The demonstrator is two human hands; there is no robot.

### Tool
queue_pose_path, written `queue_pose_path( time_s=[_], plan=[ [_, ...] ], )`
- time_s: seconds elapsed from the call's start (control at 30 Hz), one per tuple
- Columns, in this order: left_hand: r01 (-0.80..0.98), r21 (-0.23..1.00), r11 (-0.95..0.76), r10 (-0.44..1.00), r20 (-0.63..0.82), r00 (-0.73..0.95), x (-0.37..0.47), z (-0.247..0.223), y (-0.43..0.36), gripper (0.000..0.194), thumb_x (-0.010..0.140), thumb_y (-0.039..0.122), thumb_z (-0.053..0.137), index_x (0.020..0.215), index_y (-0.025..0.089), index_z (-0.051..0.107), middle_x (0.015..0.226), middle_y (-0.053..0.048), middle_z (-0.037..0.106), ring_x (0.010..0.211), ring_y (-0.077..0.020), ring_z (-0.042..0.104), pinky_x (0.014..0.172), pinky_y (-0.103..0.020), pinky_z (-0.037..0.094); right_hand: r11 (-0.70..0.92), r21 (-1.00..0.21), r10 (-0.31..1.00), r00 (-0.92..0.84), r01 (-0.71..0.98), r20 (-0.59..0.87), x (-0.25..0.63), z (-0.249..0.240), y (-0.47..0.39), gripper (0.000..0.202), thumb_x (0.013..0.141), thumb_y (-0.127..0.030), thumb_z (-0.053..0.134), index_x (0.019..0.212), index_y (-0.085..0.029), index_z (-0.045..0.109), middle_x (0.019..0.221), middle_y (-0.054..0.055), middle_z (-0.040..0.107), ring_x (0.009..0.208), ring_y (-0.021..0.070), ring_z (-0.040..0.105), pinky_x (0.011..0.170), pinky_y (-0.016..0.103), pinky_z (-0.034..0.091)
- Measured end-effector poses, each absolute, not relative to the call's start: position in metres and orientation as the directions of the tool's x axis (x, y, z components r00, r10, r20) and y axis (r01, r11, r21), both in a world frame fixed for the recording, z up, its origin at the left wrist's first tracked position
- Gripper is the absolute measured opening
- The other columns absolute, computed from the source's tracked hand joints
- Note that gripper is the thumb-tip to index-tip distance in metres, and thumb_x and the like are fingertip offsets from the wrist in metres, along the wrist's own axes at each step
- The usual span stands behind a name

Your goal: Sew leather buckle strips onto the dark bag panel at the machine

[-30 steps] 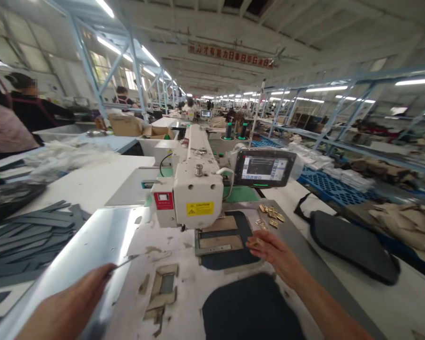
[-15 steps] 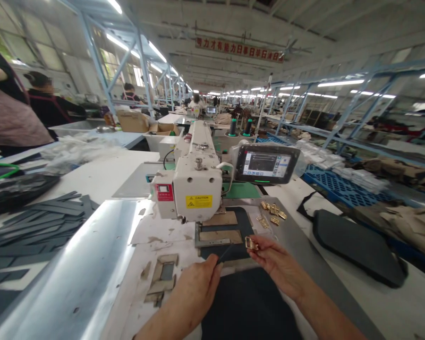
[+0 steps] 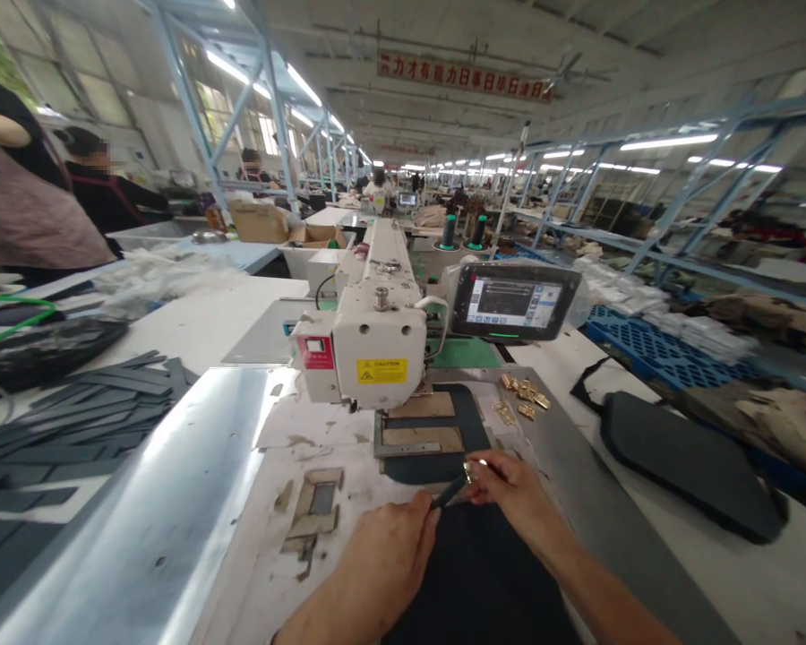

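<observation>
My left hand [image 3: 396, 546] pinches a narrow dark strip [image 3: 449, 492], which slants up to the right. The strip's far end meets a small gold buckle [image 3: 471, 471] held between the fingertips of my right hand [image 3: 510, 491]. Whether the strip passes through the buckle is too small to tell. Under both hands lies a large dark panel [image 3: 484, 573]. Just beyond them, a metal clamp frame [image 3: 409, 448] rests on another dark piece [image 3: 470, 417] below the head of a sewing machine [image 3: 380, 345].
Several gold buckles [image 3: 525, 394] lie right of the clamp. A screen [image 3: 510, 303] stands behind them. Many dark strips [image 3: 73, 421] are piled at the left, and a dark bag [image 3: 691, 461] lies at the right. Two people in aprons are at the far left.
My hands have come closer together, and the strip's end now meets the buckle. The strip shows broader between them. The whole view has shifted slightly.
</observation>
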State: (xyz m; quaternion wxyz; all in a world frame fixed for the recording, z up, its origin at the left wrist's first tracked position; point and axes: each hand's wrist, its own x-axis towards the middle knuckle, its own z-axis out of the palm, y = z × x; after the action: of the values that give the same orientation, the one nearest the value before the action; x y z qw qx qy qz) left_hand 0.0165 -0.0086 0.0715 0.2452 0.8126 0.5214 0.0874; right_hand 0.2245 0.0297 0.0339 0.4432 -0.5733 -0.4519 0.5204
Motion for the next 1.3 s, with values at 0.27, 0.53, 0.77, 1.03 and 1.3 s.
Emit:
queue_pose_path(
  time_s=[0.27, 0.53, 0.77, 1.03, 1.3],
  plan=[
    [0.873, 0.355, -0.335, 0.915, -0.099, 0.392, 0.034, 0.061, -0.003, 0.028, 0.097, 0.023, 0.030, 0.097, 0.019, 0.058, 0.080, -0.011, 0.072, 0.072, -0.0309, 0.072, 0.059, -0.037, 0.052, -0.062, -0.981, 0.994, -0.079, 0.183, -0.078, 0.216, 0.048, 0.017, 0.042, 0.077, -0.059, 0.066, 0.090, -0.020, 0.064, 0.077, 0.005, 0.069, 0.072, 0.0222, 0.070, 0.067, 0.034, 0.060],
    [0.527, 0.758, -0.384, 0.737, -0.093, 0.670, 0.017, 0.065, 0.027, 0.018, 0.095, 0.024, 0.043, 0.095, 0.020, 0.061, 0.080, 0.000, 0.068, 0.072, -0.0152, 0.065, 0.066, -0.022, 0.047, 0.002, -0.965, 0.964, -0.257, 0.261, -0.068, 0.220, 0.050, 0.012, 0.041, 0.085, -0.043, 0.062, 0.118, -0.019, 0.058, 0.082, 0.004, 0.066, 0.068, 0.0177, 0.065, 0.063, 0.031, 0.055],
    [0.490, 0.726, -0.482, 0.660, -0.067, 0.748, 0.020, 0.083, 0.052, 0.010, 0.086, 0.019, 0.056, 0.088, 0.020, 0.066, 0.080, 0.002, 0.068, 0.077, -0.0149, 0.063, 0.068, -0.021, 0.046, 0.012, -0.876, 0.905, -0.377, 0.483, -0.196, 0.225, 0.068, 0.027, 0.019, 0.080, -0.036, 0.066, 0.082, -0.021, 0.055, 0.058, -0.006, 0.048, 0.051, 0.0083, 0.044, 0.047, 0.020, 0.033],
    [0.624, 0.682, -0.382, 0.876, 0.052, 0.480, -0.005, 0.066, 0.077, 0.020, 0.089, 0.023, 0.053, 0.103, 0.021, 0.067, 0.099, -0.003, 0.073, 0.092, -0.0196, 0.066, 0.084, -0.029, 0.049, -0.384, -0.853, 0.861, -0.197, 0.353, -0.469, 0.259, 0.085, 0.057, 0.035, 0.066, -0.047, 0.069, 0.078, -0.020, 0.050, 0.051, -0.009, 0.042, 0.035, 0.0022, 0.025, 0.037, 0.018, 0.007],
    [0.688, 0.683, -0.247, 0.969, 0.152, 0.197, -0.013, 0.049, 0.056, 0.030, 0.091, 0.014, 0.039, 0.106, 0.018, 0.064, 0.096, -0.007, 0.072, 0.092, -0.0203, 0.067, 0.088, -0.034, 0.052, -0.425, -0.893, 0.883, -0.151, 0.146, -0.445, 0.263, 0.081, 0.078, 0.037, 0.062, -0.042, 0.073, 0.084, -0.020, 0.051, 0.053, -0.007, 0.047, 0.036, 0.0035, 0.029, 0.038, 0.018, 0.008]
  ],
)
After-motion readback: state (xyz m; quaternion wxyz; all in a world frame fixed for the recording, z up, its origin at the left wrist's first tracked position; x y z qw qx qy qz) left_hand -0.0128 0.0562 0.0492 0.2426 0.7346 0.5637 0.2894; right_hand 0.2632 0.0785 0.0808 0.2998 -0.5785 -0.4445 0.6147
